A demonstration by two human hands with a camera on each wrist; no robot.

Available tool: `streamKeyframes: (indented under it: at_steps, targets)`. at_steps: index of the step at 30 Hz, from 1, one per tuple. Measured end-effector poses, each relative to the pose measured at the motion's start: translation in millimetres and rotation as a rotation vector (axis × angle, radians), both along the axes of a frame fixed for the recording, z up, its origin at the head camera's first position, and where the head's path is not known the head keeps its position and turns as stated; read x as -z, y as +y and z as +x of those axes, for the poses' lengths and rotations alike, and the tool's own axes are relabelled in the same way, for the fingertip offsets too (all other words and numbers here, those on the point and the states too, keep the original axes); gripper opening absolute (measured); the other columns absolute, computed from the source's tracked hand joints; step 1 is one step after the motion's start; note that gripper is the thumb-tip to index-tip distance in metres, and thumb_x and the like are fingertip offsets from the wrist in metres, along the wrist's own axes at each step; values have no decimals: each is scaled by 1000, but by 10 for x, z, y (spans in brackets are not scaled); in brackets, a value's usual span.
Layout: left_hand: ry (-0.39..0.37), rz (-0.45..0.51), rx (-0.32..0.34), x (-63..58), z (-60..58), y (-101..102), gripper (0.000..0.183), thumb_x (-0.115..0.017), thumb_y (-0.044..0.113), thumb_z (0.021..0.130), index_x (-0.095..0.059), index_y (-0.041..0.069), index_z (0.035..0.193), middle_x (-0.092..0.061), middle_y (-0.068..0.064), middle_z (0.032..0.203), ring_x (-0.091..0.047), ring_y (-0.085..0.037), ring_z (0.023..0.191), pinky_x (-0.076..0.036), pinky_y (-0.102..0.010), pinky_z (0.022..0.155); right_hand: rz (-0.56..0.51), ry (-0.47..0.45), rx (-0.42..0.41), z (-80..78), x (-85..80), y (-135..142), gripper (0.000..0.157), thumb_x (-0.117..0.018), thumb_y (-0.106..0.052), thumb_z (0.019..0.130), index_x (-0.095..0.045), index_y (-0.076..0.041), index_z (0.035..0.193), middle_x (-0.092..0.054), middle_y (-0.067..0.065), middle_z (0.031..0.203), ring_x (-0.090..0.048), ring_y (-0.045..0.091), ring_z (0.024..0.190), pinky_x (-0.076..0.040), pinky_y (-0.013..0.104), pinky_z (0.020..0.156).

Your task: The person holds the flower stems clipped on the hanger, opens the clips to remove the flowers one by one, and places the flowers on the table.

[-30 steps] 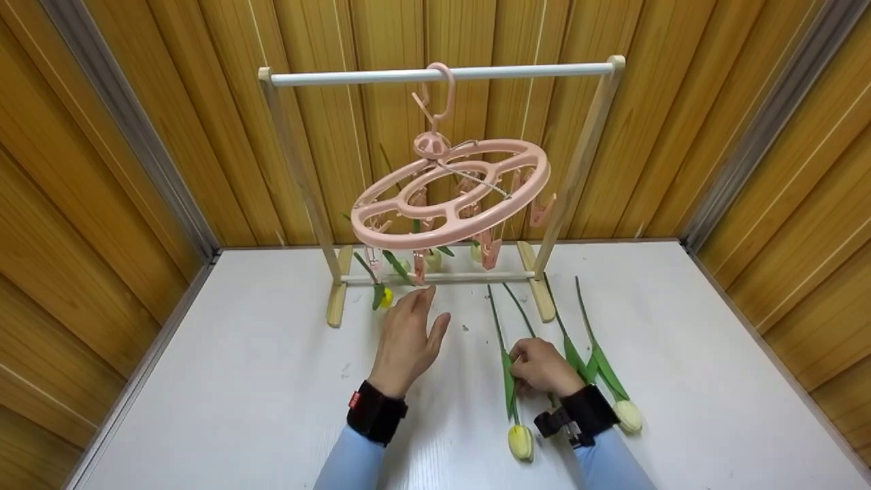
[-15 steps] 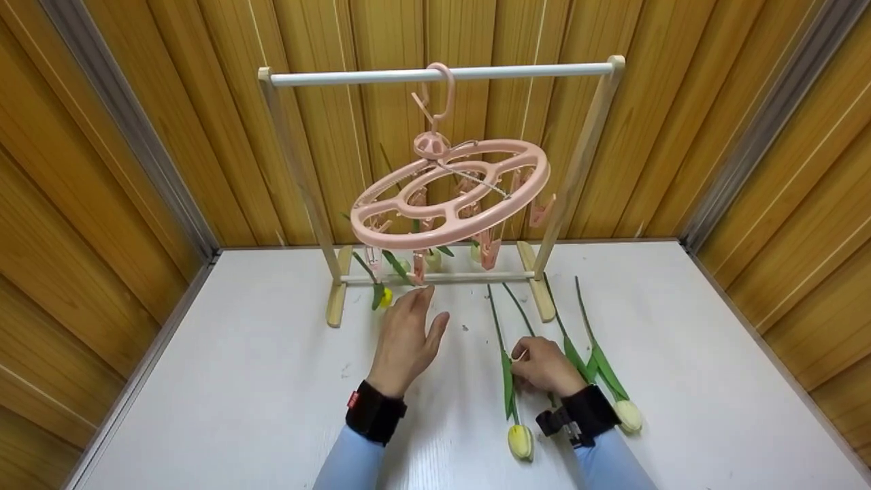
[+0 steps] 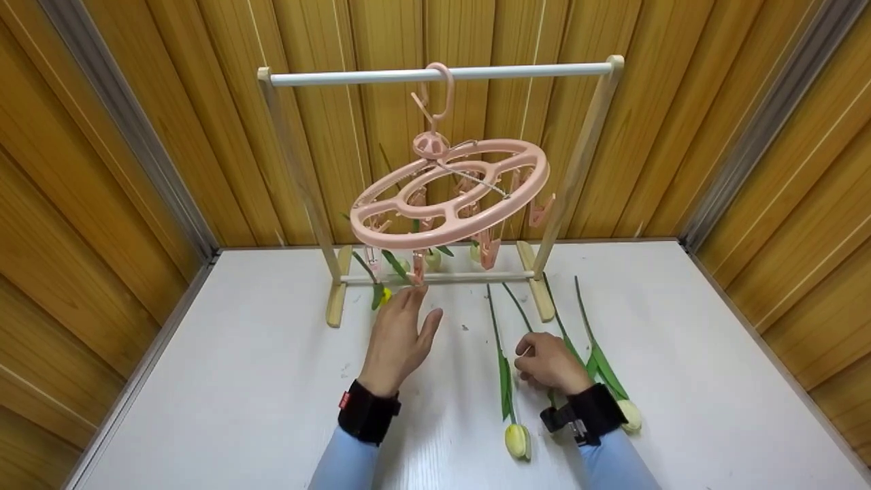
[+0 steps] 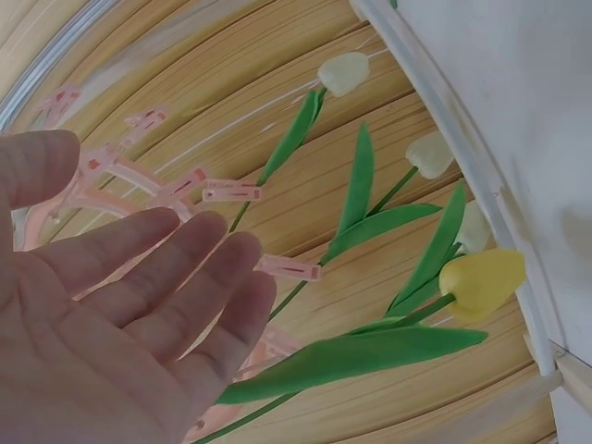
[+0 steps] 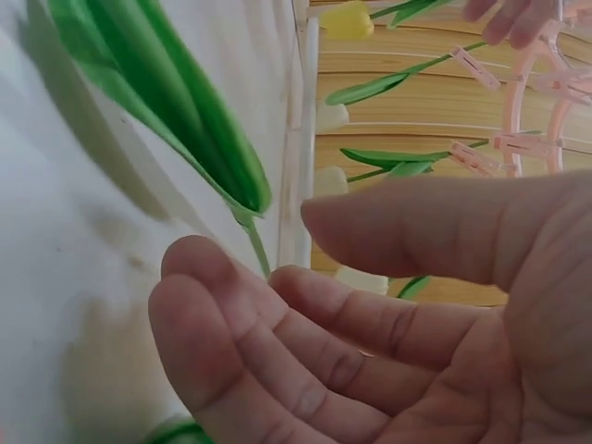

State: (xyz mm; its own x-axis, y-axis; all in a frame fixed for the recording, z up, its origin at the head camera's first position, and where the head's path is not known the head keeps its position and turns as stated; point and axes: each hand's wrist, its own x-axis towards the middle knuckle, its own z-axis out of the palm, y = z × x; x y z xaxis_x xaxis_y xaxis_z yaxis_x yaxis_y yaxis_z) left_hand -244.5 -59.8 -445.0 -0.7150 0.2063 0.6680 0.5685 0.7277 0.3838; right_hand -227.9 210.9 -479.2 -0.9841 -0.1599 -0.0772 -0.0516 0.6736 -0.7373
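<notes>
My left hand (image 3: 398, 340) is raised in front of a pink clip hanger (image 3: 408, 240), fingers extended and thumb apart. Its palm holds nothing in the left wrist view, where a yellow tulip (image 4: 481, 285) hangs head-down just beyond the fingertips. Over the table, my right hand (image 3: 552, 364) has its fingers loosely bent, with a gap between thumb and fingertips and nothing in it. Just left of that hand lies a pale yellow tulip (image 3: 517, 441), its green leaf (image 5: 176, 102) close by the fingertips in the right wrist view. The right hand and wrist partly hide other stems.
A wooden rack with a white top bar (image 3: 531, 71) carries the hanger, which tilts down to the left. White tulips (image 4: 344, 74) hang from pink clips behind it. Right of the right hand, another pale tulip (image 3: 630, 416) lies on the white table (image 3: 258, 381).
My right hand has drawn slightly right and away from the nearest tulip, which has shifted a little left. My left hand has moved slightly left.
</notes>
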Motion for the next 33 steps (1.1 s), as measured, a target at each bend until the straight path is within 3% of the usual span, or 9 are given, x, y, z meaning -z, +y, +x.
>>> streamKeyframes:
  at_steps: [6, 10, 17, 22, 26, 33]
  targets:
    - [-78, 15, 35, -138, 72, -87, 37, -70, 20, 99, -67, -5, 127, -69, -22, 124, -67, -38, 115, -54, -51, 96, -1, 45, -45, 22, -75, 26, 16, -64, -3, 89, -68, 7, 102, -69, 6, 76, -62, 18, 61, -47, 31, 55]
    - [-131, 28, 45, -226, 127, -168, 29, -70, 18, 99, -70, -5, 118, -72, -20, 117, -69, -35, 108, -57, -49, 89, -10, 66, -77, 38, -138, 30, 17, -63, -4, 91, -67, 6, 104, -69, 7, 81, -61, 16, 64, -47, 32, 56]
    - [-214, -2, -20, -320, 206, -359, 22, -71, 15, 96, -73, -4, 108, -73, -18, 103, -70, -34, 93, -57, -48, 78, -27, 116, -116, 105, -280, 0, 14, -65, -6, 92, -69, 2, 103, -72, 9, 89, -65, 16, 70, -52, 33, 61]
    - [-199, -13, -122, -321, 198, -462, 14, -71, 9, 93, -74, -5, 94, -70, -17, 89, -69, -34, 82, -56, -46, 69, -36, 172, -163, 165, -367, -27, 13, -67, -9, 94, -70, 0, 103, -73, 9, 94, -66, 16, 75, -53, 32, 65]
    - [-150, 40, -187, -298, 152, -517, 10, -71, 5, 89, -72, -5, 88, -68, -18, 85, -68, -36, 82, -55, -49, 70, -26, 215, -196, 217, -432, -54, 13, -68, -12, 96, -71, -2, 104, -73, 7, 95, -67, 18, 79, -52, 31, 68]
    - [-43, 231, -176, -275, 51, -561, 5, -70, -3, 87, -66, -3, 91, -66, -19, 95, -67, -38, 92, -54, -52, 79, -17, 269, -251, 264, -538, -137, 9, -67, -13, 98, -72, -9, 104, -73, 4, 97, -69, 17, 83, -53, 28, 71]
